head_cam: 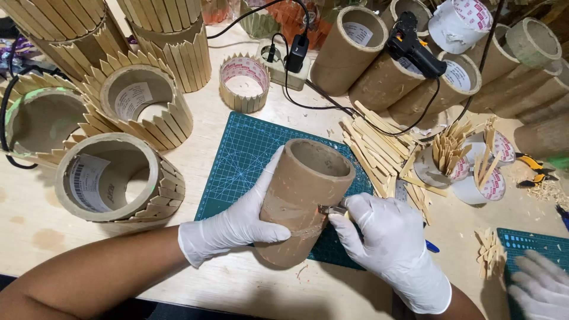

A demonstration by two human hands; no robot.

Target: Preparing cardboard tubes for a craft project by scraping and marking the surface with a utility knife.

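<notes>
Two gloved hands work a cardboard tube over a green mat.

At 9 o'clock of the mat stand stick-clad tubes [121, 181] on the bench [35, 219]. The left hand [237, 222], fingers spread and wrapped round, is clamped on the plain tube [305, 192], which stands tilted on the cutting mat [240, 157] at the centre. The right hand [385, 237], at 3 o'clock of the tube, is curled tight around a small blade tool [332, 209] whose metal tip touches the tube's side at a cut line. At 2 o'clock lies a heap of wooden sticks [379, 148]; at 1 o'clock a black glue gun [415, 44] rests on bare tubes. Another person's gloved hand [542, 284] shows at 4 o'clock.
</notes>
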